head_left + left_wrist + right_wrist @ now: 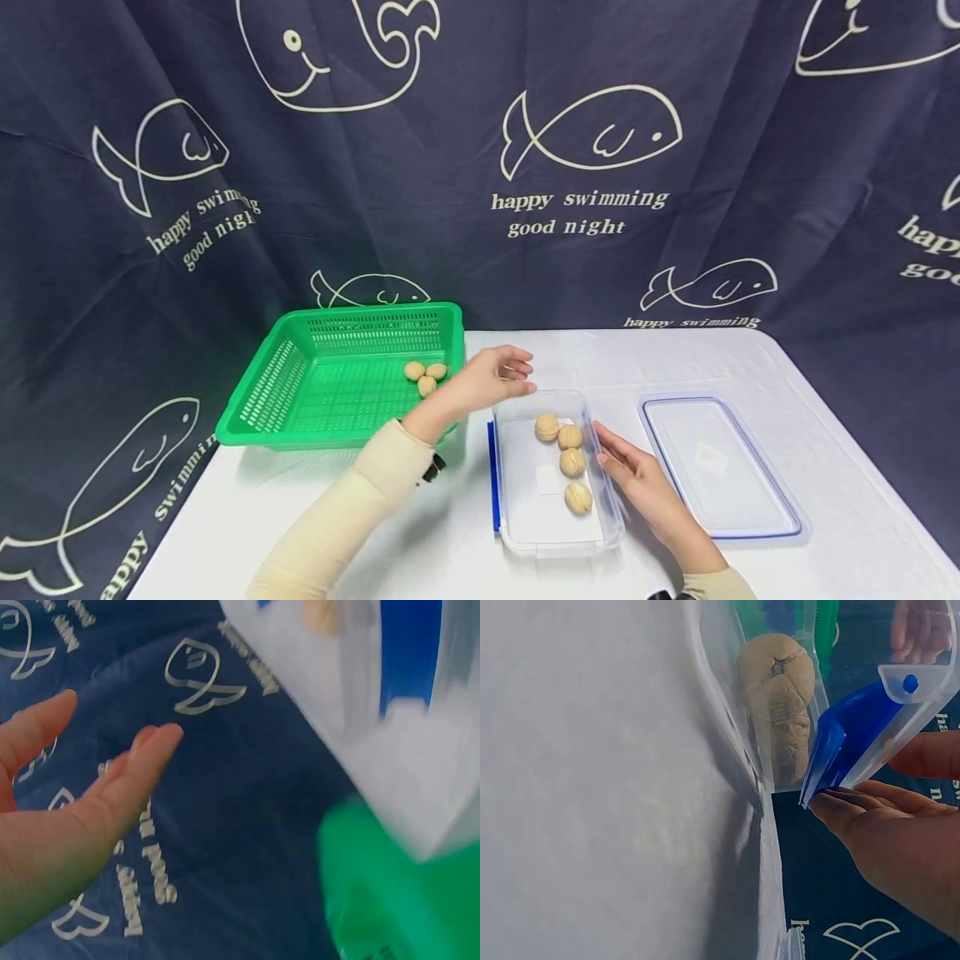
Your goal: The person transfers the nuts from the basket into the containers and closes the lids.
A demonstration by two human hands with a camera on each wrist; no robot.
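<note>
My left hand (492,377) hovers between the green basket (258,408) and the clear plastic container (517,500). Its fingers are loosely bent and nothing is in them; the left wrist view also shows a gap between thumb and fingers. Several walnuts (572,462) lie inside the container, mostly along its right side. At that side, my right hand (637,479) holds the container wall, thumb near the rim and fingers against the hanging blue latch (855,735). Three more walnuts (427,386) sit together at the basket's right end.
A clear lid with a blue seal (720,467) lies flat on the white-covered table (585,362), right of the container. Another blue latch (493,475) hangs on the container's left side. Behind the table hangs a dark blue curtain (450,208) with fish drawings.
</note>
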